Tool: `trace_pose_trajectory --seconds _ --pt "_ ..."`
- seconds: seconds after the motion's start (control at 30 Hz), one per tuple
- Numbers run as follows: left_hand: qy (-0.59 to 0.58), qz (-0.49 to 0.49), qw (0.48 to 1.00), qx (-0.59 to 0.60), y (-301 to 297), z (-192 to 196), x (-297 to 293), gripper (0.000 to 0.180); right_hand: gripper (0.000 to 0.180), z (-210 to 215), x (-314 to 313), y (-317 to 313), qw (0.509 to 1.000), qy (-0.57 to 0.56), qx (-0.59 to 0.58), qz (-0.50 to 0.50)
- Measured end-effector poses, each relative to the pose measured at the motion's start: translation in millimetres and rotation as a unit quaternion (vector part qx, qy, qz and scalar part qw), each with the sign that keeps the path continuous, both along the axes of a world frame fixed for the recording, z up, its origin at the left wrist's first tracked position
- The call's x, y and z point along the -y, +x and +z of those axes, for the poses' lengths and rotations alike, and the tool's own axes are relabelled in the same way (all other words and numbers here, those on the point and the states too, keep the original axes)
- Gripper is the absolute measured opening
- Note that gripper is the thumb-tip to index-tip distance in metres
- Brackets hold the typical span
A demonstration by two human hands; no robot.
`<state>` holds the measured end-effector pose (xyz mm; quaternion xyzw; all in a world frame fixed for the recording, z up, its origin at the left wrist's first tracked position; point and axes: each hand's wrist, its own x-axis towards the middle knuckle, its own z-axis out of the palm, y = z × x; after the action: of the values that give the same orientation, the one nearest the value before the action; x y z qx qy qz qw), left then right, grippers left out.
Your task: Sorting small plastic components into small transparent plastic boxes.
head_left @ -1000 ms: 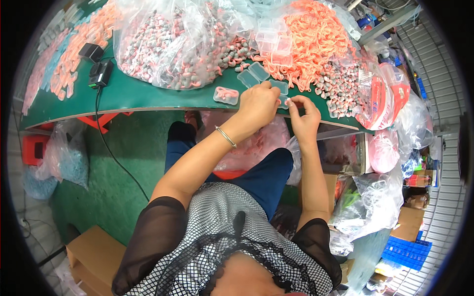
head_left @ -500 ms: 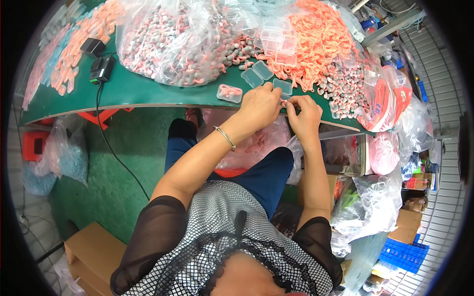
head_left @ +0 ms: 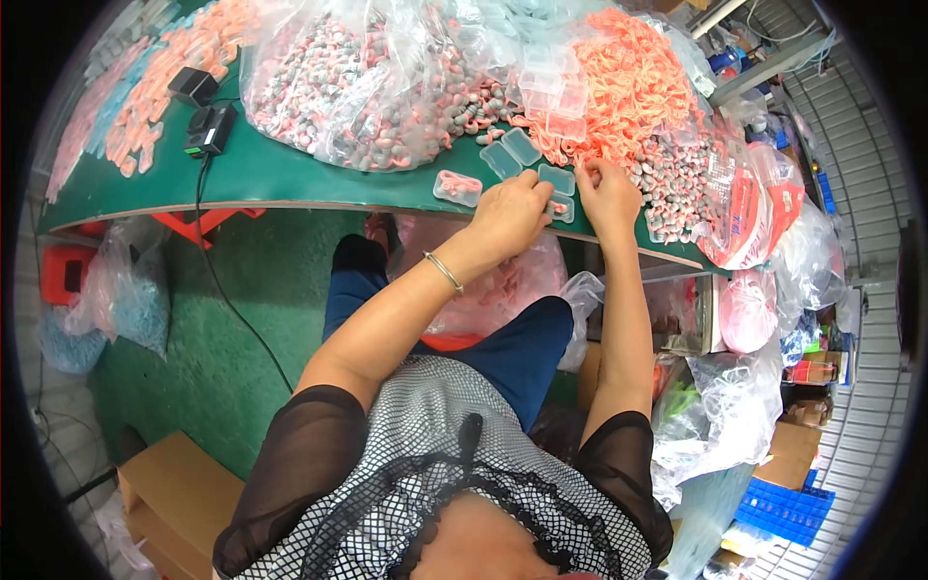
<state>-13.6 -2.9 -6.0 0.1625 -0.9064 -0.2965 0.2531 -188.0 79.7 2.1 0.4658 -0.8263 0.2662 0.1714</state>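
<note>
Had open clear plastic case (head_left: 565,205) with small pinkish contents on curved green bench (head_left: 319,193), near front edge. Held left hand (head_left: 512,217) with fingers bent at case's left side; could not tell grip, clasping or merely touching. Had right hand (head_left: 611,201), fingertips bunched, at near edge of tangled orange cord pile (head_left: 633,87); could not tell whether grasping cord. Had closed clear plastic box (head_left: 457,188) with pink pieces left of left hand.

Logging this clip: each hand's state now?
Left hand: curled at open clear case; grip unclear.
Right hand: curled at orange cords; grip unclear.
</note>
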Motion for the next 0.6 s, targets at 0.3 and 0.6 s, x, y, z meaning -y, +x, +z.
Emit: trace_pose_trajectory --seconds 0.3,0.6 --pt "0.001 0.003 1.0 -0.024 3 -3 0 0.03 0.008 -7 -10 -8 0.989 -0.06 0.134 -0.01" --pt "0.02 0.004 1.0 -0.02 2 -2 3 0.04 0.012 16 -32 17 0.963 -0.029 0.098 0.25"
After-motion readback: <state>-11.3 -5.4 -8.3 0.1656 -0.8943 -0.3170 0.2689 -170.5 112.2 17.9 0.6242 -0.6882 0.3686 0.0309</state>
